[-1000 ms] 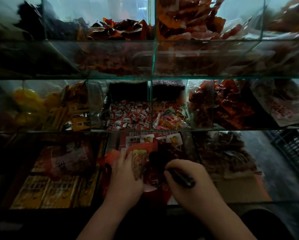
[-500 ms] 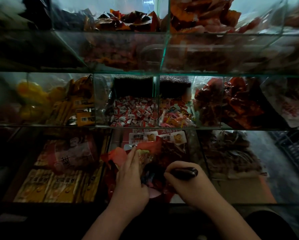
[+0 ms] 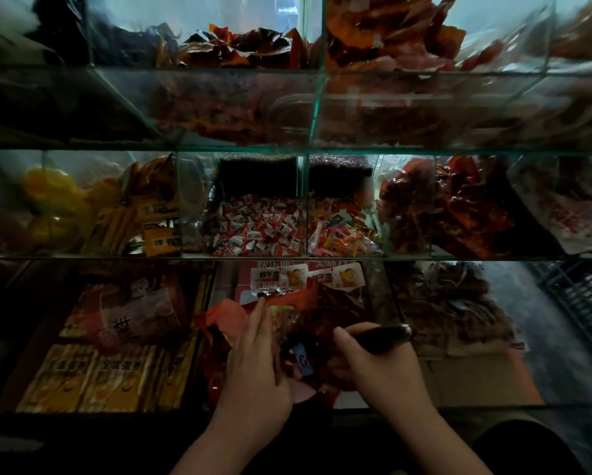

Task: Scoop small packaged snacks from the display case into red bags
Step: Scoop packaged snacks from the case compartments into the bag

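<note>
In the bottom middle compartment of the glass display case point(image 3: 301, 258), my left hand point(image 3: 253, 361) holds the rim of a crumpled red bag point(image 3: 224, 317), fingers lying along its mouth. My right hand point(image 3: 377, 368) grips the dark handle of a scoop point(image 3: 387, 332); the handle points right and the scoop's head is hidden low between the hands. Small packaged snacks point(image 3: 335, 299) in dark red wrappers lie behind the bag, with white-labelled packets point(image 3: 277, 277) at the back.
Yellow boxed bars point(image 3: 92, 378) fill the compartment to the left, brown snacks point(image 3: 449, 303) the one to the right. Glass shelves above hold wrapped candies point(image 3: 260, 228) and red packets point(image 3: 459, 204). A dark crate point(image 3: 582, 299) sits at far right.
The scoop's handle has swung from pointing down-right to pointing right, and its head has dipped between my hands. My left hand stays on the bag, shifted slightly.
</note>
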Demonstrator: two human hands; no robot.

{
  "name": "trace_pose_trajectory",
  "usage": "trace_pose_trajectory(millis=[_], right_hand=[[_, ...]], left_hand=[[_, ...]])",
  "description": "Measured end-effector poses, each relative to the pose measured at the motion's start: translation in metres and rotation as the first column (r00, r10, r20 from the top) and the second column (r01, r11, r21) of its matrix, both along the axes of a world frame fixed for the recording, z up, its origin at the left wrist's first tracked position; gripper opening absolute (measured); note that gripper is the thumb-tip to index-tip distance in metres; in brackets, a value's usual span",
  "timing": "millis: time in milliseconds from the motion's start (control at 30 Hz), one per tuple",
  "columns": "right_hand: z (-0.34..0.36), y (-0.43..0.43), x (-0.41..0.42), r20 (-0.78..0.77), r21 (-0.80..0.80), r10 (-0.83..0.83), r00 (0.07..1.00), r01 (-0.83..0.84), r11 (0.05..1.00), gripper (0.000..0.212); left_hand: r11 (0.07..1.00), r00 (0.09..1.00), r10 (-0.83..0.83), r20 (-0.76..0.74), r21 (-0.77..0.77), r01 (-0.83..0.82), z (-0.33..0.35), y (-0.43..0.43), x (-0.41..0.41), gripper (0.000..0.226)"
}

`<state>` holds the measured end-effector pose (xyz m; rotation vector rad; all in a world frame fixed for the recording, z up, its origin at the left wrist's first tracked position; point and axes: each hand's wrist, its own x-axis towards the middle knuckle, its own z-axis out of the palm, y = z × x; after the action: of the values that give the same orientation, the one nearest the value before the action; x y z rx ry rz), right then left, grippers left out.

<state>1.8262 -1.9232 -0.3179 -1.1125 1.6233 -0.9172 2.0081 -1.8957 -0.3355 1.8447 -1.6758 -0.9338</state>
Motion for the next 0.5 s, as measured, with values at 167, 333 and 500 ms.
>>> trace_pose_trajectory(millis=[167,333,500], right_hand=[[-0.004,-0.003,-0.003,-0.045,0.070,-0.056,0.997,0.059,0.996,0.016],[-0.003,-0.003,0.002,-0.077,0.061,-0.022,0.997,0.027,0.998,0.011],[0.010,0.012,-0.013,0.058,0.022,-0.137,0.989,0.136,0.990,0.016]], left_hand=[[1.000,1.000,-0.003,-0.024,-0.024,0.002,0.003,0.004,-0.006,0.097],[1.000,1.000,0.008,-0.006,-0.012,-0.008,0.003,0.004,-0.006,0.094],[0.999,0.998,0.034,0.045,-0.015,-0.034,0.003,0.004,-0.004,0.097]])
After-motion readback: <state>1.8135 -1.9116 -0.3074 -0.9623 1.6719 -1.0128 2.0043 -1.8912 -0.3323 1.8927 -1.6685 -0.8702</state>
